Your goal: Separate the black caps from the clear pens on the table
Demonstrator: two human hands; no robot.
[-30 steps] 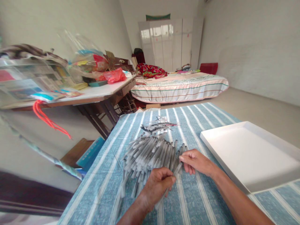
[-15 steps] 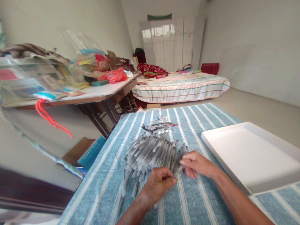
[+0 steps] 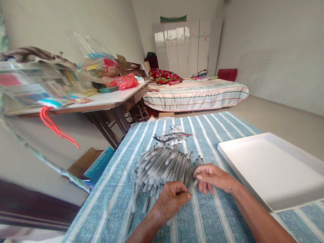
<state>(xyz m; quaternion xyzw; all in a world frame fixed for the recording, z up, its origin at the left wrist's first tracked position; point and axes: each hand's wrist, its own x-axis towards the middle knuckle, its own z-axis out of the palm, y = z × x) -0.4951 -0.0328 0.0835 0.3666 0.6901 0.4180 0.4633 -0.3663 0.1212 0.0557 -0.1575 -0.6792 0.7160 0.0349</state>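
A heap of several grey pens [image 3: 162, 167] lies on a blue-and-white striped tablecloth [image 3: 207, 219]. My left hand [image 3: 170, 200] is curled shut around one grey pen [image 3: 192, 186] at the near edge of the heap. My right hand [image 3: 214, 177] pinches the upper end of that same pen, its fingers closed on it. Beyond the heap sits a smaller cluster of thin dark refills and clear wrappers [image 3: 170, 135].
A shallow white tray [image 3: 268, 168] rests on the cloth at the right, close to my right forearm. A cluttered side table [image 3: 101, 99] with bags stands at the left. A bed [image 3: 194, 92] and white wardrobe [image 3: 186, 47] are behind.
Both hands stay on the same pen at the heap's near edge, shifting only slightly. The view has drifted a little.
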